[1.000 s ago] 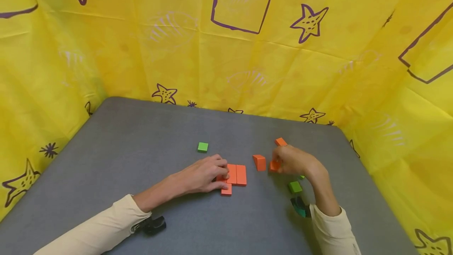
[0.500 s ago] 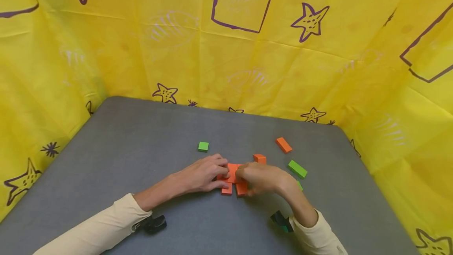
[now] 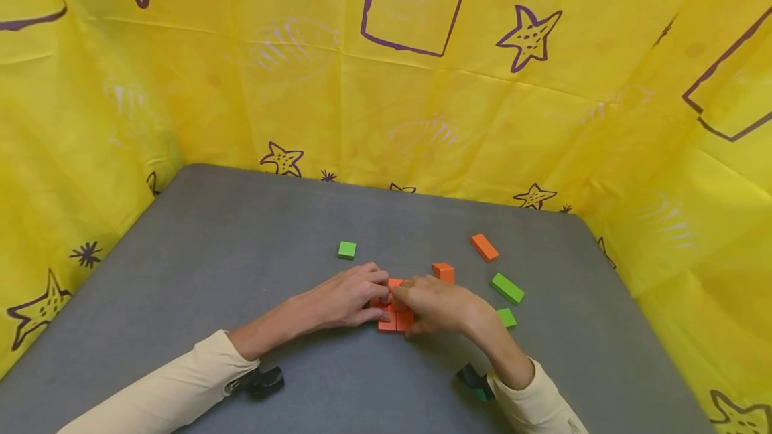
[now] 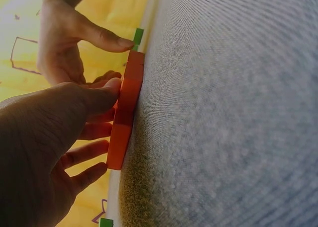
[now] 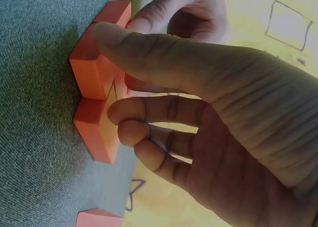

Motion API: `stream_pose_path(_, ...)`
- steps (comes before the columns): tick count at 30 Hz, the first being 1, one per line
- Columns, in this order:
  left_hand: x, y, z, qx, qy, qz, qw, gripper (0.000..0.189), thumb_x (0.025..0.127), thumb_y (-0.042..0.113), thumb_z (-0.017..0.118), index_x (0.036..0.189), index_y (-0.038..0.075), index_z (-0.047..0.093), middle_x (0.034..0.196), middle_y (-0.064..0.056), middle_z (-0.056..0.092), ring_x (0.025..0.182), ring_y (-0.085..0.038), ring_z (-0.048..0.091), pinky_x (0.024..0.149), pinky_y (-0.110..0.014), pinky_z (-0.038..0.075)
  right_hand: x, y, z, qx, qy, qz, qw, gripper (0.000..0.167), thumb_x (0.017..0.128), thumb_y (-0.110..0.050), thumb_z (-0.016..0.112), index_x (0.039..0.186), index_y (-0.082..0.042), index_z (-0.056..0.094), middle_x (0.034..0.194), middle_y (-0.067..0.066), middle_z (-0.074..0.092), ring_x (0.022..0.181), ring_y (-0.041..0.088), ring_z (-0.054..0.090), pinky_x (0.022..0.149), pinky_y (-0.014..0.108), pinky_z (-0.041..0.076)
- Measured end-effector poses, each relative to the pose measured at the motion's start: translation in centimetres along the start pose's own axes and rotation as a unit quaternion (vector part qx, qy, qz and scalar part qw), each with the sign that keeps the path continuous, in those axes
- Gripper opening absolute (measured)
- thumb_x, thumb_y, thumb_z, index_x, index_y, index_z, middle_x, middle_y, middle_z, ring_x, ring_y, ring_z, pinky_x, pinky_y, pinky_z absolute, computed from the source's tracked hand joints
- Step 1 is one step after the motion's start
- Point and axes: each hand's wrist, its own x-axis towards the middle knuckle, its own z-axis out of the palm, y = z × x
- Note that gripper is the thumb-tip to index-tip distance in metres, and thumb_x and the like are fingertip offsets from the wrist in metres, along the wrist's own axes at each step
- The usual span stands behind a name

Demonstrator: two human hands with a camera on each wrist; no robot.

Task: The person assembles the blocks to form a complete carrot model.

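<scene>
Flat orange wooden blocks (image 3: 405, 321) lie side by side in a group on the grey table. My left hand (image 3: 350, 297) holds the group's left side, thumb at the near edge and fingertips over the tops. In the left wrist view they form one low orange row (image 4: 120, 137). From the right, my right hand (image 3: 443, 303) grips the front right block. The right wrist view shows its thumb on that orange block (image 5: 87, 65), with the other fingertips touching the tops near another orange block (image 5: 92, 132). Both hands partly cover the group in the head view.
A green square block (image 3: 346, 250) lies behind the left hand. Behind the right hand are an orange slanted block (image 3: 443, 272) and an orange bar (image 3: 484, 247). A green bar (image 3: 506, 288) and another green block (image 3: 506, 317) lie right of it. Yellow cloth (image 3: 386, 99) surrounds the table.
My right hand has taken an orange block from the right and brought it left, against the front of the group. The left hand has stayed in place.
</scene>
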Motion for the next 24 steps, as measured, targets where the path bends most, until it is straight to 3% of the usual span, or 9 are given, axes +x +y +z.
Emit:
stream_pose_path(7,0.0,0.1,0.0,-0.005,-0.012,-0.01,0.9999,0.021,0.096,0.038,0.076,0.101,0.018,0.076,0.098,0.005,0.063,0.103,-0.014,0.057,0.087,-0.028,0.051,0.1,0.1,0.2,-0.008,0.013,-0.012,0.9998,0.032,0.083,-0.026,0.09,0.089,-0.013,0.062,0.076,-0.007,0.051,0.069,0.006,0.044,0.065,0.02,0.038)
stream_pose_path(15,0.0,-0.1,0.2,0.011,-0.002,0.002,0.9999,0.021,0.096,0.038,0.076,0.098,0.017,0.075,0.093,0.004,0.061,0.098,-0.013,0.056,0.084,-0.026,0.049,-0.6,0.5,-0.5,0.006,0.02,-0.003,0.9998,0.026,0.088,-0.025,0.085,0.091,-0.013,0.062,0.078,-0.005,0.054,0.074,0.008,0.046,0.069,0.022,0.039)
stream_pose_path(24,0.1,0.0,0.0,0.014,-0.009,-0.005,0.9998,0.023,0.096,0.039,0.075,0.097,0.016,0.074,0.091,0.004,0.06,0.097,-0.013,0.056,0.084,-0.027,0.05,-3.4,3.4,-2.7,0.019,0.104,0.033,0.9938,0.018,0.093,-0.022,0.08,0.094,-0.013,0.064,0.086,-0.004,0.063,0.08,0.009,0.052,0.074,0.026,0.046)
